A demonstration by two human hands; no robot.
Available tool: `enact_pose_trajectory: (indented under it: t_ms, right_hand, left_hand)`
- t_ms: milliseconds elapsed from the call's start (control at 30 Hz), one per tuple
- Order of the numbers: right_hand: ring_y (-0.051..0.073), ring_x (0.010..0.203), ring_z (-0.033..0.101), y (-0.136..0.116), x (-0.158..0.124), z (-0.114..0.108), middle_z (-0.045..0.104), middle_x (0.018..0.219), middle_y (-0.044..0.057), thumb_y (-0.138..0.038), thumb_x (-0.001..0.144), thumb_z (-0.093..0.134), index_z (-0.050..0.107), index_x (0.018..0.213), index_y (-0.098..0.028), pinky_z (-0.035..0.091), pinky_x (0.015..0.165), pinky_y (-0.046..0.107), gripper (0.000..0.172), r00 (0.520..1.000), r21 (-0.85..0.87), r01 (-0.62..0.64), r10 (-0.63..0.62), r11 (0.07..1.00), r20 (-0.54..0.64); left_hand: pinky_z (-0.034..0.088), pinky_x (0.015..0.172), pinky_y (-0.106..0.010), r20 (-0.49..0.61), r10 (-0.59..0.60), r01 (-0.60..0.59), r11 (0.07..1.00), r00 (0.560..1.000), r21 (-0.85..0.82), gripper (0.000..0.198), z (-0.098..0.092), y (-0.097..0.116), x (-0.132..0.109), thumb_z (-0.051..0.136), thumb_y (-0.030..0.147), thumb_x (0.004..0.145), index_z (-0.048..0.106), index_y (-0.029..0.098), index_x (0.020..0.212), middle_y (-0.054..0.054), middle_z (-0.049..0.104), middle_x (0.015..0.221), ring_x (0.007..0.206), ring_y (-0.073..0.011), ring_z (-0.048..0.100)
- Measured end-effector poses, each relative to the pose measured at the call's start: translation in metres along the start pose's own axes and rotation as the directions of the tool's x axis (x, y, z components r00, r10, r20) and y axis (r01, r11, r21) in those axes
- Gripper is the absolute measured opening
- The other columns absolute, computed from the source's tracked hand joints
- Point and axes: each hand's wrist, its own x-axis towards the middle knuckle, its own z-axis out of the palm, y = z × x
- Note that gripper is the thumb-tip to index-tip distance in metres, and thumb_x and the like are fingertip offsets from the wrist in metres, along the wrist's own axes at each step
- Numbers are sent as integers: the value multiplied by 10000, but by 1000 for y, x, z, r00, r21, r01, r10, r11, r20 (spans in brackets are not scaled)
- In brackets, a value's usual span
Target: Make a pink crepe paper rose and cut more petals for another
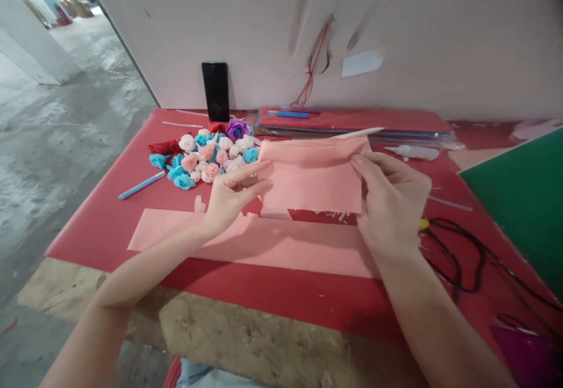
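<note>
A pink sheet of paper is held up between my hands, its top part folded or curled over. My left hand pinches its left edge between thumb and fingers, with a ring on one finger. At the right edge, my right hand grips the upper corner with the thumb in front. Below the sheet, a long pink paper strip lies flat on the red table cover. Paper flowers in white, peach, blue, red and purple are heaped just beyond my left hand.
A black phone leans against the white panel. Blue pens lie on the red cover. At right are a small glue bottle, a black cable and a green board. The table's worn front edge is nearest me.
</note>
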Motion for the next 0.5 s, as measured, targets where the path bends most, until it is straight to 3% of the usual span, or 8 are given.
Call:
enact_pose_trajectory:
  t_ms: [133,233,400,500]
  right_hand:
    - [47,481,417,-3,-2,1,562,534,-52,-208,573,685,679,601,-181,298,481,212,40,1000,9,5,-5,1000,-13]
    - [54,515,453,-4,-2,1,582,554,-48,-200,559,688,676,599,-178,341,528,221,48,1000,16,10,-10,1000,-30]
    - [65,540,479,2,-1,1,586,570,-44,-204,563,690,669,621,-167,371,562,237,72,1000,44,-9,10,999,-5]
    - [60,521,460,7,-1,1,571,562,-44,-214,579,694,667,634,-161,357,540,235,81,998,46,-39,37,998,42]
  left_hand:
    - [421,406,-180,24,55,-54,998,998,-28,350,-1,-3,-1,684,167,665,674,251,1004,82,514,421,379,-48,445]
    - [433,412,-190,82,33,-29,998,996,-47,414,-2,-5,-1,687,184,669,636,262,1072,68,586,490,402,-61,481]
    - [521,598,-234,135,61,-62,998,989,0,163,-4,-5,2,681,217,678,713,222,838,-20,712,846,722,-140,640]
    - [520,673,-244,122,110,-120,989,986,84,76,-5,-4,4,662,236,703,718,213,749,-27,719,842,811,-156,642]
